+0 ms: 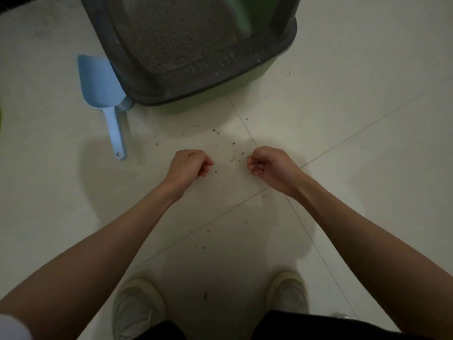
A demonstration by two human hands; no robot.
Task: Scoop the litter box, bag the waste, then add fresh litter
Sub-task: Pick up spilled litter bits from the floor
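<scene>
Litter box (186, 45) looks unscooped yet; both hands (190, 165) (268, 165) hover with fingers curled on nothing visible, so reaching the blue scoop (100, 87) seems next.

Pale cream floor tiles (355, 99) with thin grey grout lines crossing diagonally fill the view. Two off-white fabric shoes (137, 307) stand side by side at the bottom edge, above black trouser hems (318, 325).

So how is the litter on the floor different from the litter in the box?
The litter in the box is a thick grey bed; the litter on the floor is a few scattered dark specks. The box litter sits inside walls; the floor litter lies loose on pale tile. Both are small grains.
</scene>
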